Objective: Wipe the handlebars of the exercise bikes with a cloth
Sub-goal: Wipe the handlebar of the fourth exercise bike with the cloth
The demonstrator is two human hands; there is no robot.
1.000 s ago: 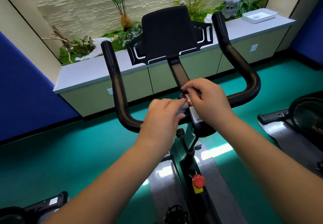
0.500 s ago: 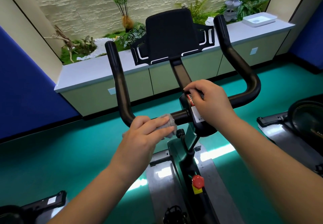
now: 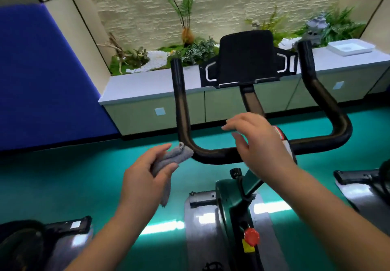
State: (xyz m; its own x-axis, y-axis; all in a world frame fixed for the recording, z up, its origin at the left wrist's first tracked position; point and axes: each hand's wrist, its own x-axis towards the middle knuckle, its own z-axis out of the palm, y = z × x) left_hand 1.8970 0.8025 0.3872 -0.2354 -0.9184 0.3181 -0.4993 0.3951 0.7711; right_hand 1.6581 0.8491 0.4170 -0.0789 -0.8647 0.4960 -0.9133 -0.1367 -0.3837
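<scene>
A grey cloth [image 3: 168,161] is gripped in the left hand [image 3: 145,177], with the thumb and fingers curled round it; one folded end is pressed against the lower left bend of the black handlebars [image 3: 211,154], and a loose end hangs down below the palm. The right hand [image 3: 259,142] is held over the middle of the bar with its fingers spread and relaxed, and nothing is held in it; whether it touches the bar cannot be told, as the hand is blurred. The handlebars are seen as a wide U shape, with the left arm rising straight up and the right arm bent outward and up. A black tablet holder [image 3: 245,57] is mounted on the stem between the two arms. Below the bar, the green bike frame [image 3: 228,190] is seen, with a red knob [image 3: 251,236] on it. Parts of other bikes are seen at the lower left and at the right edge. A white counter [image 3: 147,84] with plants [image 3: 196,51] behind it and a white tray [image 3: 350,47] on it is set along the far wall, above a green floor [image 3: 63,182].
</scene>
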